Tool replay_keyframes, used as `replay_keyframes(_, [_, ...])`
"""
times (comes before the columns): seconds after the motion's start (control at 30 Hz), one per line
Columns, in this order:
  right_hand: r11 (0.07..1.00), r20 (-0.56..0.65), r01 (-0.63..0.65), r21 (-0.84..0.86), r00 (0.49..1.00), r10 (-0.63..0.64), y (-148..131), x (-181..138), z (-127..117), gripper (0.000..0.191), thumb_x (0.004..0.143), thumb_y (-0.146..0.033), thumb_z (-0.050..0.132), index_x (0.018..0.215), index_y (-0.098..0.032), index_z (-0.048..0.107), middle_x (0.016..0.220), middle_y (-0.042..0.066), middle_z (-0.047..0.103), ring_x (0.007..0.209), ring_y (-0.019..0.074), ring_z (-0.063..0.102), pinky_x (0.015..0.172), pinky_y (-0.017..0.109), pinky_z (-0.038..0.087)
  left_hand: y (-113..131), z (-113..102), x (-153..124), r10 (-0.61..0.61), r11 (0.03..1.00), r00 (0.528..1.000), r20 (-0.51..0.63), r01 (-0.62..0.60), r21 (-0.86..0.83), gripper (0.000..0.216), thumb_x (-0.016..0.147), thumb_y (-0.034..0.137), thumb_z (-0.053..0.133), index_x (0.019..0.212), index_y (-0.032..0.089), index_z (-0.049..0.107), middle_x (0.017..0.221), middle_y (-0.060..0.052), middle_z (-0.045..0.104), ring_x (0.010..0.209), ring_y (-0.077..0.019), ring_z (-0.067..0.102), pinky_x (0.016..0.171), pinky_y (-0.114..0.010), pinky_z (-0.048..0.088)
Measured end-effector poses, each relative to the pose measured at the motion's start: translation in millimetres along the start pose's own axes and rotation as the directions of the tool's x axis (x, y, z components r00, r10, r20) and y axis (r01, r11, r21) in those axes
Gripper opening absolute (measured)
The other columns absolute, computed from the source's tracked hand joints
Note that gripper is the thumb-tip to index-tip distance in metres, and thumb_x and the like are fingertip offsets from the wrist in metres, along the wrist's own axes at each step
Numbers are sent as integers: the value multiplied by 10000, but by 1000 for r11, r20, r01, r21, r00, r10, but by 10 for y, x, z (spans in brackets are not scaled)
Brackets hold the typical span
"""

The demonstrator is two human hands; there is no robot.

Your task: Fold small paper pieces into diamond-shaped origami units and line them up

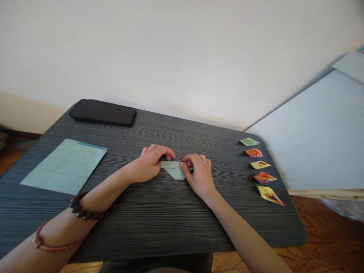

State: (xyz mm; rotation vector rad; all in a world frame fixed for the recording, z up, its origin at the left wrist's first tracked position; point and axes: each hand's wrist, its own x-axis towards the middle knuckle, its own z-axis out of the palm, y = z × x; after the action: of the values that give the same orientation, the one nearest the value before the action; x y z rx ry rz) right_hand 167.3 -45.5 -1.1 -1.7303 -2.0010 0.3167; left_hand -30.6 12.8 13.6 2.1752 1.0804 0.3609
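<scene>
Head view. My left hand (150,163) and right hand (199,175) met at mid-table over a small pale-green fold (175,169), a flat band with a triangular point aimed toward me. My left fingers (166,152) curled narrow and pressed the band's left end onto the table (159,223); my right thumb and fingers (185,171) pinched its right end shut. The fold lay flat on the dark striped top, between the two hands and touching both.

Step in hand, as I judged it: creasing a fold in the piece, mid-way through its shaping. The next move, by my estimate, called for a firm press along the crease with the edges kept aligned.

At the left lay a creased green sheet (65,167), well apart from the hands; a black phone (102,112) rested beyond it. Along the right edge stood a row of five folded pieces (261,170), green, orange and yellow. A bead bracelet (85,208) circled my left wrist.
</scene>
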Motion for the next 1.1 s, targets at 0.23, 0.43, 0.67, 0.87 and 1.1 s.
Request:
replay_keyframes(0.23, [1000, 4, -11, 13, 1000, 11, 2, -4, -1, 71, 863, -287, 555, 901, -234, 583, 773, 1, 599, 808, 188, 497, 743, 327, 319, 77, 103, 30, -56, 997, 993, -106, 61, 42, 322, 753, 84, 407, 971, 227, 597, 965, -8, 635, 1039, -224, 485, 940, -453, 309])
replay_keyframes(0.43, [1000, 9, -8, 22, 1000, 8, -1, 1, -2, 85, 864, -277, 543, 922, -230, 584, 788, 8, 597, 816, 191, 495, 758, 332, 330, 103, 226, 50, -21, 984, 983, -185, 54, 172, 153, 839, 310, 523, 953, 235, 592, 934, -7, 621, 989, -242, 470, 855, -426, 316])
replay_keyframes(0.67, [989, 37, -9, 150, 999, 4, 90, -5, -82, 238, 824, -136, 487, 1039, -214, 551, 952, 35, 582, 891, 177, 531, 800, 331, 378, 94, 216, 54, -41, 981, 981, -188, 75, 177, 132, 827, 294, 552, 942, 239, 585, 925, 1, 615, 973, -229, 469, 844, -398, 308])
replay_keyframes(0.87, [973, 46, -23, 231, 999, 13, 151, 8, -101, 353, 765, -69, 458, 1072, -217, 547, 978, 38, 564, 836, 163, 538, 810, 339, 411, 77, 230, 43, -34, 982, 982, -187, 67, 178, 133, 835, 304, 546, 949, 244, 583, 925, 4, 616, 972, -231, 464, 843, -400, 305])
replay_keyframes(1.1, [960, 55, -17, 278, 998, 2, 217, 16, -118, 412, 744, -28, 423, 1089, -218, 543, 976, 45, 546, 813, 164, 536, 807, 348, 440, 96, 217, 42, -30, 984, 981, -192, 63, 167, 117, 835, 296, 550, 932, 241, 585, 921, 5, 616, 966, -228, 467, 833, -398, 305])
